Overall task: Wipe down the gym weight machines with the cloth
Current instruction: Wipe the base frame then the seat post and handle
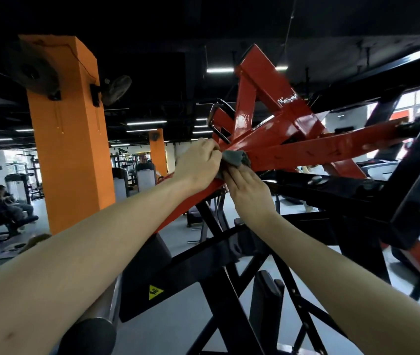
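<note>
Fingers [212, 151] of left hand [198, 163] pinch cloth [233, 158]; lettering [287, 98] blurred.

My left hand [198, 165] curled on the grey cloth [235, 157] against the red machine arm [314, 147], my right hand [248, 190] flat just beneath it (fingers [233, 175] straight, tips touching the cloth), black frame [337, 187] below, orange pillar [68, 139] at left

Both forearms, left hand [198, 163] and right hand [249, 192] are bare.

Cloth [235, 158] prob. mostly hidden, bunched
</note>
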`<state>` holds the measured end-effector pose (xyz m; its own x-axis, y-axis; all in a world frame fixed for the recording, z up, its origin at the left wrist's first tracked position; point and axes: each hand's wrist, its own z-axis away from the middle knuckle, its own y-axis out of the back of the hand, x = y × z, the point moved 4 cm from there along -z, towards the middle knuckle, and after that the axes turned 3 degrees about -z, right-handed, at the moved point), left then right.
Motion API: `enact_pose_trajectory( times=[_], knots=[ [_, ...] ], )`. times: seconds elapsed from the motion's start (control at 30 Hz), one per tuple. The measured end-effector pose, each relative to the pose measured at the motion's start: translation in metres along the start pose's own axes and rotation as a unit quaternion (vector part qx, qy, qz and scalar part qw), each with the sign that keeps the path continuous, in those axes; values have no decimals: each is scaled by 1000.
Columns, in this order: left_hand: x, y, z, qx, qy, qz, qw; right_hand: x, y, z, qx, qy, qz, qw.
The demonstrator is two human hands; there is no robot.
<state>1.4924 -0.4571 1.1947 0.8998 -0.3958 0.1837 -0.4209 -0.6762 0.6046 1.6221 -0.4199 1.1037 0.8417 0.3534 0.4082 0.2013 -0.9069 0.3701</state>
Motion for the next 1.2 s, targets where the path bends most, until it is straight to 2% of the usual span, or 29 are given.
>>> enact_pose_trajectory(
  times=[0.1,0.2,0.27,0.4,0.47,0.6,0.67,0.77,0.87,1.0,1.1,1.2],
  knots=[
    [5,-7,2,21,-17,-8,1000,17,14,16,17,-32,28,999],
    [4,-16,13,35,-43,-8,998,43,33,40,61,-103,20,993],
    [2,-20,20,40,-63,-10,997,56,43,52,56,-143,23,988],
    [2,-23,23,37,-69,-10,997,43,38,46,62,-194,14,979],
    [3,-23,25,40,-59,-9,997,23,25,28,39,-178,5,983],
    [0,-20,25,45,-51,-4,998,-8,12,-11,-14,-80,5,997],
    [4,-13,21,54,-48,13,997,-6,17,-15,-25,-41,33,998],
    [25,-7,14,58,-58,21,996,20,33,1,-25,-42,82,995],
    [55,-10,4,21,-83,46,995,53,52,30,-37,-99,117,987],
    [89,-26,-7,-115,-98,82,985,93,88,59,14,-226,96,969],
    [102,-33,-5,-159,-100,86,978,108,99,69,78,-372,24,924],
    [104,-31,-2,-136,-86,90,983,97,95,66,126,-454,-69,879]
  ],
)
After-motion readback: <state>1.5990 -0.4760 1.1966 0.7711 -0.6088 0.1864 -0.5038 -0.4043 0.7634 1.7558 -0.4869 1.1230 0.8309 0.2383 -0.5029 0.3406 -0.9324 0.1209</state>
